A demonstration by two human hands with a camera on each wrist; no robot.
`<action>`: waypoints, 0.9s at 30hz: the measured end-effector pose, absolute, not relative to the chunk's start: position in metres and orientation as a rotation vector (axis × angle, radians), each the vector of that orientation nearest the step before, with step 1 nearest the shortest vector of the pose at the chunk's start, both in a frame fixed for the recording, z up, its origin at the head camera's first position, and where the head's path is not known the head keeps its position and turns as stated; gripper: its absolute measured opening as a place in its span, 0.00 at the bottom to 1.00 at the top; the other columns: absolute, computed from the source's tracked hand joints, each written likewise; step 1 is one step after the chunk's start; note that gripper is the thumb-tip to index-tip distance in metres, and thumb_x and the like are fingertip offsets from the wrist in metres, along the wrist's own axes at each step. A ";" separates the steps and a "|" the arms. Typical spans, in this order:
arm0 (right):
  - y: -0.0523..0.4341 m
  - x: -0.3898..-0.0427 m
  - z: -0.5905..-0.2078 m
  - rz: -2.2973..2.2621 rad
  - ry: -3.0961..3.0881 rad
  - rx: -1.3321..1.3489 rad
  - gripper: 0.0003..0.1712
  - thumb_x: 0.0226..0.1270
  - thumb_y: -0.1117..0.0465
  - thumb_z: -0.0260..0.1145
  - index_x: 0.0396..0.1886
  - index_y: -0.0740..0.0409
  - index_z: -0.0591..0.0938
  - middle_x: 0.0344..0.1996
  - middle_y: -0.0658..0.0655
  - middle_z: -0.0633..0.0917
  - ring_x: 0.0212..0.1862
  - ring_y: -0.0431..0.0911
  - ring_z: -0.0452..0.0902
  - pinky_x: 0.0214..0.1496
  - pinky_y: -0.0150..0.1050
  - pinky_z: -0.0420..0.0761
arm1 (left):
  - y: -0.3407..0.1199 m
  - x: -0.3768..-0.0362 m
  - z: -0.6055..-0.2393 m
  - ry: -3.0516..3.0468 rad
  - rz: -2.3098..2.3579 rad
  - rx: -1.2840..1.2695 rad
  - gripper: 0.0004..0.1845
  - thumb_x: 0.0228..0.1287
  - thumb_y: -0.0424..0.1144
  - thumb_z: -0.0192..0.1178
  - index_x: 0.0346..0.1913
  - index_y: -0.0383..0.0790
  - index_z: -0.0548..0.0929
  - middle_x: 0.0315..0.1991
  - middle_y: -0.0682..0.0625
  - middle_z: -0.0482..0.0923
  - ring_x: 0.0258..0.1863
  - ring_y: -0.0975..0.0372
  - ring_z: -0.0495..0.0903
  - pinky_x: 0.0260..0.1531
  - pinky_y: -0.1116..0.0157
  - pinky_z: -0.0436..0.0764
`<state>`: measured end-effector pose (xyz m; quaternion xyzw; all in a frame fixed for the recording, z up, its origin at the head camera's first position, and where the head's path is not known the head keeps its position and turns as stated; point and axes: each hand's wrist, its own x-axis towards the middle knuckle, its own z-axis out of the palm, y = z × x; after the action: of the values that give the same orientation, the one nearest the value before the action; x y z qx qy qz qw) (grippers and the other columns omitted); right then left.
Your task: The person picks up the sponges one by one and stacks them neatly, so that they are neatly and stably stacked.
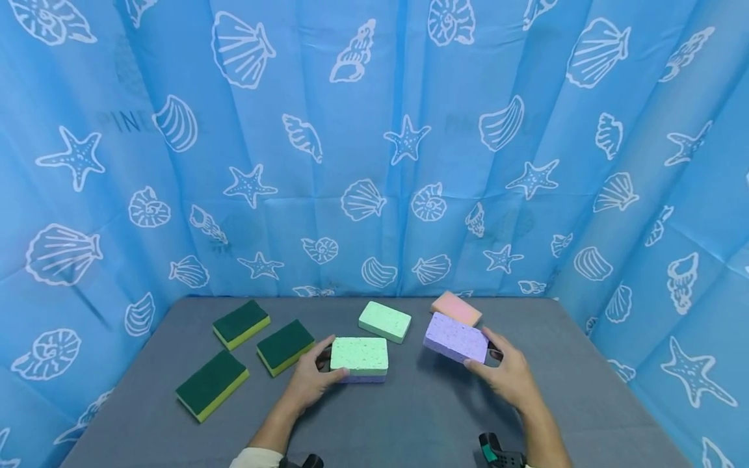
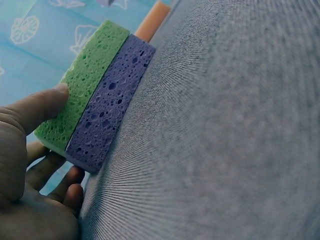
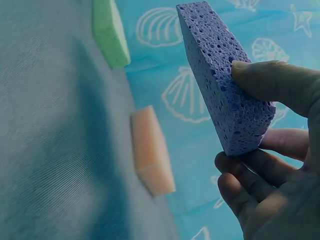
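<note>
While left hand (image 1: 310, 380) grips the stacked sponges (image 1: 359, 359), right hand (image 1: 508, 377) pinches purple sponge (image 1: 456, 338) above open table (image 1: 421, 416).

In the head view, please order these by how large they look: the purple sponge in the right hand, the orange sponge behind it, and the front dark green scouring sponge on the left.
1. Front dark green scouring sponge, nearest the camera.
2. Purple sponge.
3. Orange sponge, farthest and partly hidden.
</note>
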<state>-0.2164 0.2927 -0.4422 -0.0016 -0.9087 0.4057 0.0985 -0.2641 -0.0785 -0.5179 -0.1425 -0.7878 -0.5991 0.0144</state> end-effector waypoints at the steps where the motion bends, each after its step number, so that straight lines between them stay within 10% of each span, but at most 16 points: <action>1: 0.292 -0.216 -0.440 1.194 -2.680 0.010 0.46 0.58 0.57 0.74 0.70 0.71 0.63 0.63 0.73 0.68 0.59 0.64 0.69 0.57 0.55 0.72 | -0.079 -0.264 -0.518 -2.453 -1.862 -0.450 0.41 0.57 0.41 0.71 0.70 0.31 0.65 0.62 0.34 0.69 0.59 0.43 0.69 0.57 0.43 0.66; 27: 0.242 -0.218 -0.406 1.112 -2.523 0.297 0.44 0.52 0.64 0.77 0.68 0.69 0.68 0.59 0.67 0.74 0.51 0.57 0.74 0.50 0.55 0.76 | -0.079 -0.265 -0.519 -2.467 -1.856 -0.418 0.41 0.56 0.41 0.72 0.70 0.32 0.66 0.62 0.34 0.69 0.60 0.44 0.68 0.57 0.43 0.65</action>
<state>-0.2183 0.2415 -0.4064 0.1052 -0.8944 0.3943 0.1830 -0.2654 -0.0792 -0.5193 -0.1342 -0.7919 -0.5955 0.0131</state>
